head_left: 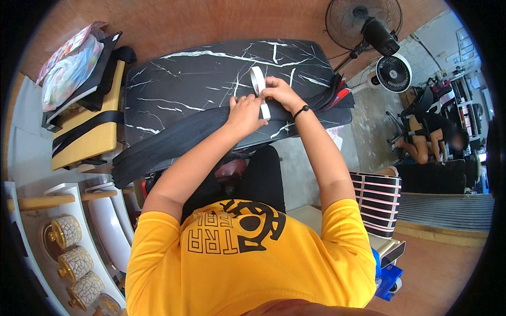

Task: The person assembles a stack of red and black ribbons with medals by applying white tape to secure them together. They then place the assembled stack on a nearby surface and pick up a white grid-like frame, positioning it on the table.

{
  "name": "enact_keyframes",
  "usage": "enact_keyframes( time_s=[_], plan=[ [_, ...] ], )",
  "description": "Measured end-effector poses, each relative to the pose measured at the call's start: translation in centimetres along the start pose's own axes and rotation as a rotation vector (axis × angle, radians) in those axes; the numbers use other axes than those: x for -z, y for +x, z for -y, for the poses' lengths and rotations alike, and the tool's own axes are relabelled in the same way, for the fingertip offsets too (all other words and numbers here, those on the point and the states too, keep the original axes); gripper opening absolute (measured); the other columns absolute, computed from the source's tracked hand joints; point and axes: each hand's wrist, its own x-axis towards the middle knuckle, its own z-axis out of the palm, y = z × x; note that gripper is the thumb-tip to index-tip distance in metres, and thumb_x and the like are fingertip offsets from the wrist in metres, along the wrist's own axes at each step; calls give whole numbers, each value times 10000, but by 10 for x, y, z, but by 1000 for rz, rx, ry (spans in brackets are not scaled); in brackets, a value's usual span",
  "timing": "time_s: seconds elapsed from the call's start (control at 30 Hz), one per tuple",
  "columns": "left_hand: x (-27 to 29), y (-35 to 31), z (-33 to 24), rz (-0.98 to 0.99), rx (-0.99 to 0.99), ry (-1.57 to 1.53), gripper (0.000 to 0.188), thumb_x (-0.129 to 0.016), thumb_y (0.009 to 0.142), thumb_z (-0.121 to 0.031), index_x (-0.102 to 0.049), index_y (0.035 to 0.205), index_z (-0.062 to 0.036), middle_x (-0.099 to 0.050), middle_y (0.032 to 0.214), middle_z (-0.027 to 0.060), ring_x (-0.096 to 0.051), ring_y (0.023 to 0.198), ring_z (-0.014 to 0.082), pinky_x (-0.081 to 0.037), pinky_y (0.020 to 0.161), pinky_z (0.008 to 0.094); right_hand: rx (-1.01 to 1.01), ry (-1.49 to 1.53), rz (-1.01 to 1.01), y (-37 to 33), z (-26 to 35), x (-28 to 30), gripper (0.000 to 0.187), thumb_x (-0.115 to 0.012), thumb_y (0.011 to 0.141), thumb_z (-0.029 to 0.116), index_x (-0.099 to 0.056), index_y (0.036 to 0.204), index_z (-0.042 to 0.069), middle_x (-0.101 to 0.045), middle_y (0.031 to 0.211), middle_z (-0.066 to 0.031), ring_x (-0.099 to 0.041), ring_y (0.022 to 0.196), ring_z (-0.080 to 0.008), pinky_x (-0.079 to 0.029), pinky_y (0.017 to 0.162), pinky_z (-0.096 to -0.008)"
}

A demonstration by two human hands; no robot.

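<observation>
A long bundle of black strands [174,138] lies along the near side of the black marble-patterned table [179,79] and fans out at its left end. Over the bundle's middle rests my left hand [244,112], its fingers curved across the far edge and its thumb towards the near edge. A roll of white tape [256,80] stands on edge just beyond, pinched low between the fingers of my right hand [281,95]. From it a short white strip [265,111] reaches down over the bundle beside my left thumb. My fingers partly hide where tape and strands meet.
A red piece [341,95] lies by the bundle's right end. At left, a yellow board [108,124] carries a bag [71,66]. Two fans [393,72] stand at right. Shelves hold patterned jars [76,262]. A person [429,134] sits far right, near a striped seat [375,203].
</observation>
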Motion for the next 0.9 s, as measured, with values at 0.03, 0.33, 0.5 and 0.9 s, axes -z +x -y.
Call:
enact_keyframes(
  time_s=[0.03, 0.33, 0.5, 0.9],
  plan=[
    [0, -1, 0, -11, -1, -2, 633, -853, 690, -357, -617, 1222, -108, -599, 1143, 115, -565, 1155, 307, -340, 1011, 534, -45, 32, 8, 2, 1, 0, 315, -746, 678, 78, -685, 983, 29, -677, 832, -22, -627, 779, -132, -485, 749, -259],
    [-3, -3, 2, -29, 22, -79, 610, -851, 692, -351, -612, 1193, -98, -596, 1194, 120, -571, 1158, 318, -428, 946, 480, 51, -649, 261, -39, 19, 34, 604, -816, 715, 130, -610, 1277, 53, -614, 1294, -101, -547, 1210, -218, -412, 1051, -342],
    [-1, -5, -1, -65, -26, -76, 606, -842, 708, -326, -592, 1206, -86, -595, 1187, 121, -574, 1151, 315, -423, 948, 474, 254, -1119, 244, -61, 19, 39, 646, -840, 626, 184, -635, 1234, 102, -624, 1158, -125, -575, 1148, -358, -465, 983, -447],
    [-2, -27, 2, -272, -213, -2, 578, -791, 709, -185, -568, 1241, -152, -593, 1119, 80, -590, 1091, 288, -424, 930, 452, 615, -1255, -281, -110, 1, 10, 535, -760, 671, 194, -637, 1190, 141, -596, 1087, -59, -573, 1021, -261, -447, 845, -427]
  ],
)
